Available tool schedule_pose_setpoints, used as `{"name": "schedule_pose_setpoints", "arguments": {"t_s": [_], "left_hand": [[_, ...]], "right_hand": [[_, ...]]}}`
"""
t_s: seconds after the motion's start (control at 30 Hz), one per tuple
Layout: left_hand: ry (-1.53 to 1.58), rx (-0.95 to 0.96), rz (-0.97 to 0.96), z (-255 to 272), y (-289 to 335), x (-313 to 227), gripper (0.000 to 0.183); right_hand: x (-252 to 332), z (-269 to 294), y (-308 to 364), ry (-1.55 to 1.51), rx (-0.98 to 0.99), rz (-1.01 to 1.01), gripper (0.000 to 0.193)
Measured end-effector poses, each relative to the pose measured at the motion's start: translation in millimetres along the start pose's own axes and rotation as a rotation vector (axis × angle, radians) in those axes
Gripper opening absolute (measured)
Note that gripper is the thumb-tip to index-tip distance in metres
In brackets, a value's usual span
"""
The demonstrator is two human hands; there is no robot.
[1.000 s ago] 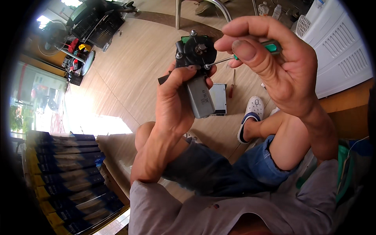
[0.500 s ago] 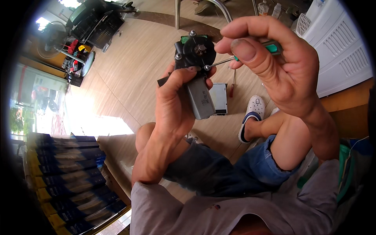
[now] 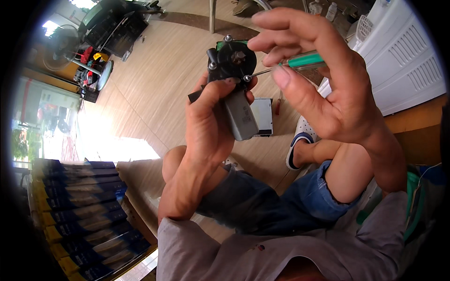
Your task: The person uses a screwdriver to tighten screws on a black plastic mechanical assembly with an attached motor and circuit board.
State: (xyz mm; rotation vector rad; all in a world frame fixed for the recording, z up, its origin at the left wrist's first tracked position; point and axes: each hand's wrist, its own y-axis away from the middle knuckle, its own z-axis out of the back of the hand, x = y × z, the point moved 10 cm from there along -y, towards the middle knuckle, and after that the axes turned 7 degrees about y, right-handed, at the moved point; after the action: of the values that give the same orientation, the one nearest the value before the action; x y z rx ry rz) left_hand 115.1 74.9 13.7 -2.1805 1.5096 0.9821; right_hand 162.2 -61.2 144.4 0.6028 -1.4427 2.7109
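My left hand (image 3: 208, 105) is wrapped round a small electric gear motor (image 3: 243, 119) with a silver-grey can and a round black gear housing (image 3: 236, 57). The housing faces up, with a toothed shaft in its middle and metal mounting posts about its rim. In my right hand (image 3: 323, 89) is a screwdriver (image 3: 307, 60) with a green and clear handle, lying between the thumb and loosely spread fingers. Its thin shaft slants left, and the tip meets the post beside my left thumb. Part of the handle is hidden behind my right hand.
Below the motor, a flat silver box (image 3: 262, 117) lies on the tiled floor near a red-handled screwdriver (image 3: 278, 107). Stacked blue and yellow boxes (image 3: 84, 210) stand at the left. A white louvred panel (image 3: 412, 56) is at the right, and a fan (image 3: 63, 47) at the far left.
My right hand's fingers have opened wider and risen slightly, showing more of the screwdriver's handle. The tip stays at the same post; the motor has barely moved.
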Motion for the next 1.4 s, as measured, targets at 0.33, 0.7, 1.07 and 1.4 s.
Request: {"name": "schedule_pose_setpoints", "arguments": {"t_s": [0.33, 0.7, 1.07, 1.4], "left_hand": [[-0.034, 0.01, -0.023, 0.0, 1.7, -1.7, 0.037], [-0.016, 0.01, -0.025, -0.6, 2.0, -1.3, 0.04], [-0.086, 0.01, -0.026, 0.7, 4.6, -2.3, 0.04], [-0.064, 0.007, -0.048, 0.3, 4.1, -3.1, 0.04]], "right_hand": [[1.3, 0.9, 2.7, 0.01, 0.038, -0.023, 0.036], [2.5, -0.6, 4.0, -0.022, 0.032, -0.04, 0.036], [3.6, -0.6, 5.9, 0.029, 0.057, -0.074, 0.034], [6.2, 3.6, 7.2, 0.078, 0.07, 0.035, 0.031]]}}
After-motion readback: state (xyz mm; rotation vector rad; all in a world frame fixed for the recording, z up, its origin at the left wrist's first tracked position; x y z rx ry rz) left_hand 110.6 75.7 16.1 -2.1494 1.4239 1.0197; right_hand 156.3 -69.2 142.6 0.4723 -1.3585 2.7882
